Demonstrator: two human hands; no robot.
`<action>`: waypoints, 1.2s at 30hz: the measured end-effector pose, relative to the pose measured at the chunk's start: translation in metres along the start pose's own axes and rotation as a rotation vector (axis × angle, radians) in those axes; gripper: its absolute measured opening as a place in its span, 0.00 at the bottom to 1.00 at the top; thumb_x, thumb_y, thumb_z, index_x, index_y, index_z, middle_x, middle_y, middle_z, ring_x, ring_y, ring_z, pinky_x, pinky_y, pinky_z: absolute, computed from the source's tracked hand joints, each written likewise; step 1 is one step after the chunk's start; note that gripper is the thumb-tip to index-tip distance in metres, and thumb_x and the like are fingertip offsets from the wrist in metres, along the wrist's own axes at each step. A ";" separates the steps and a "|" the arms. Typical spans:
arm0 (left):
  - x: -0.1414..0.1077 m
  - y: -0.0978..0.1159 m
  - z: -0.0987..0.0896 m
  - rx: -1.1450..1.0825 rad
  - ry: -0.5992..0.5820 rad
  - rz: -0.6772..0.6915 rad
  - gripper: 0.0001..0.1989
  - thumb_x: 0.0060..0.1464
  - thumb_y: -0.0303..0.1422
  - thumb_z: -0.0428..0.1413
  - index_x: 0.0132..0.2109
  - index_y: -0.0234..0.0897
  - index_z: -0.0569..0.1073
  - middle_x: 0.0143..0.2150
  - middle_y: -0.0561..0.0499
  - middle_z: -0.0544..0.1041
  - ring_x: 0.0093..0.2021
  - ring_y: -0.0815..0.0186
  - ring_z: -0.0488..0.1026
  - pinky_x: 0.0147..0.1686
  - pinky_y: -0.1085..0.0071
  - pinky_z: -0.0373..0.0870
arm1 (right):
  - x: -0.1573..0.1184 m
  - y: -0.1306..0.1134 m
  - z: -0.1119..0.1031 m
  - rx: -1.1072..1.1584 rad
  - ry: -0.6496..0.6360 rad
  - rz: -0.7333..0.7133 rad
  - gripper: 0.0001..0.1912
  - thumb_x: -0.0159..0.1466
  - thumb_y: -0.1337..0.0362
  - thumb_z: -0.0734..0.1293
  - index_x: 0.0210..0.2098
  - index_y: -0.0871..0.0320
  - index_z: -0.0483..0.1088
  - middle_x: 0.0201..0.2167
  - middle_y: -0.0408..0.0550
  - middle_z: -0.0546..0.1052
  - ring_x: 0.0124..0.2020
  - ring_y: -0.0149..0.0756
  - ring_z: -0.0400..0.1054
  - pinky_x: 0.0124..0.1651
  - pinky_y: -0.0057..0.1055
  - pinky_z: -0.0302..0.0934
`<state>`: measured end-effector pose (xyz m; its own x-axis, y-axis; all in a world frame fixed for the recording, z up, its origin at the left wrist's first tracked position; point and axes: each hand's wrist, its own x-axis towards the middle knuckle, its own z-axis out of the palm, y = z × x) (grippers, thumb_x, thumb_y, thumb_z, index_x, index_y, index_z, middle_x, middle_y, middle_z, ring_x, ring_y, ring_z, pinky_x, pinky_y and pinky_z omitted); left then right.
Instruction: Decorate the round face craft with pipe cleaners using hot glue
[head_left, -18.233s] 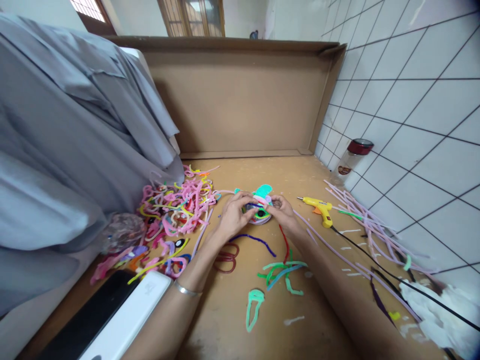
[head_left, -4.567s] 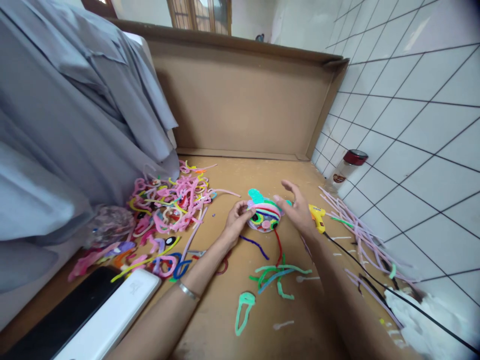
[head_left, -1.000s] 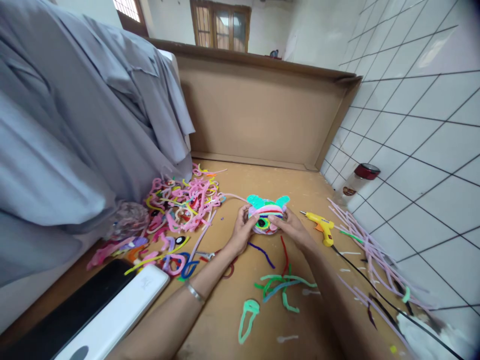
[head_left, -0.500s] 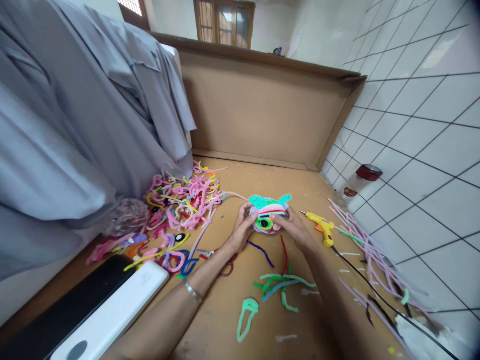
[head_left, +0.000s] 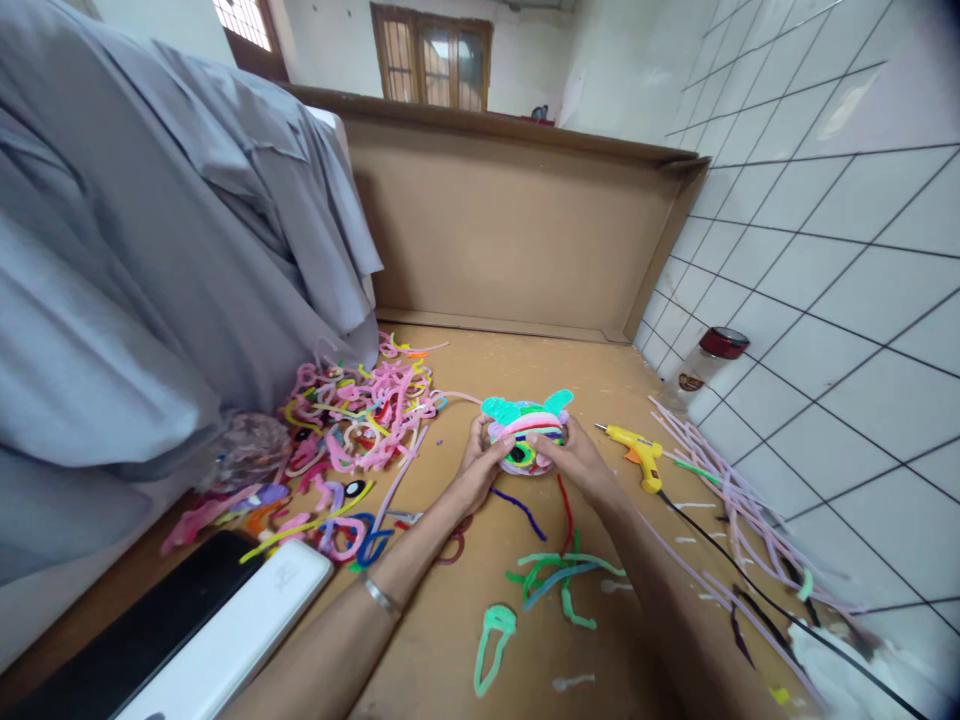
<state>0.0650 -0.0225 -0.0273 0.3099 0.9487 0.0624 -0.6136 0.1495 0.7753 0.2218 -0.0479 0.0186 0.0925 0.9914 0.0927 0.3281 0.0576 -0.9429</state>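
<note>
Between my two hands is a round, many-coloured pipe-cleaner animal head (head_left: pixel 536 425) with two teal ears and a black-centred eye in a yellow and green ring. My left hand (head_left: pixel 480 460) grips its left side, thumb on the front by the eye. On the other side my right hand (head_left: pixel 579 455) holds it, with the thumb pressed on the front and covering part of it. Just below lie a dark blue pipe cleaner (head_left: pixel 523 510) and a red pipe cleaner (head_left: pixel 566 515). Nearer me are green pipe cleaners (head_left: pixel 566 570) and a mint-green looped piece (head_left: pixel 495 645).
A heap of pink and mixed pipe cleaners (head_left: pixel 375 410) lies left. A yellow glue gun (head_left: pixel 637 455) with a black cord rests right, beside lilac pipe cleaners (head_left: pixel 735 490) and a red-lidded jar (head_left: pixel 709 360). A white power bank-like slab (head_left: pixel 232 630) sits front left. Cardboard (head_left: pixel 495 220) stands behind.
The whole view has shifted slightly. Both hands still hold the pipe-cleaner head, now tilted a little differently, with the thumbs still on its front.
</note>
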 end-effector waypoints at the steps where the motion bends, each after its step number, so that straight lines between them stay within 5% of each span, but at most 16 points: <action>1: -0.001 0.001 0.001 -0.003 0.001 -0.010 0.31 0.41 0.40 0.68 0.50 0.44 0.63 0.46 0.51 0.76 0.47 0.59 0.75 0.48 0.62 0.71 | 0.000 0.000 0.000 -0.004 0.012 -0.016 0.20 0.54 0.51 0.72 0.41 0.55 0.68 0.32 0.44 0.77 0.37 0.42 0.72 0.42 0.38 0.66; 8: 0.000 0.007 0.000 -0.092 -0.006 -0.102 0.31 0.45 0.42 0.65 0.55 0.43 0.65 0.53 0.47 0.76 0.53 0.53 0.74 0.48 0.54 0.74 | -0.005 -0.011 0.005 0.067 -0.013 -0.115 0.22 0.58 0.47 0.69 0.45 0.55 0.70 0.41 0.50 0.78 0.46 0.45 0.71 0.48 0.39 0.66; 15: 0.008 0.009 -0.011 -0.222 -0.024 -0.204 0.26 0.48 0.45 0.61 0.52 0.37 0.71 0.49 0.43 0.79 0.52 0.50 0.75 0.51 0.50 0.73 | -0.006 -0.013 0.007 0.135 0.018 0.175 0.23 0.60 0.44 0.64 0.49 0.52 0.67 0.44 0.48 0.76 0.41 0.39 0.72 0.38 0.32 0.67; 19: 0.012 0.007 -0.018 -0.228 0.055 -0.226 0.23 0.51 0.44 0.59 0.52 0.39 0.70 0.51 0.45 0.79 0.52 0.53 0.75 0.52 0.52 0.72 | -0.006 -0.014 0.006 0.169 0.033 0.194 0.24 0.59 0.44 0.65 0.47 0.52 0.67 0.46 0.48 0.75 0.39 0.35 0.71 0.36 0.29 0.66; 36: 0.014 0.001 -0.023 -0.259 0.079 -0.266 0.19 0.57 0.41 0.55 0.53 0.38 0.70 0.44 0.45 0.81 0.42 0.57 0.79 0.48 0.55 0.75 | -0.011 -0.041 -0.005 0.396 0.053 0.193 0.13 0.60 0.53 0.68 0.39 0.55 0.70 0.36 0.45 0.74 0.32 0.29 0.69 0.28 0.23 0.68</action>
<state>0.0522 -0.0023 -0.0403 0.4319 0.8845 -0.1762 -0.6859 0.4490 0.5726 0.2122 -0.0618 0.0579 0.1685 0.9815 -0.0905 -0.0849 -0.0770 -0.9934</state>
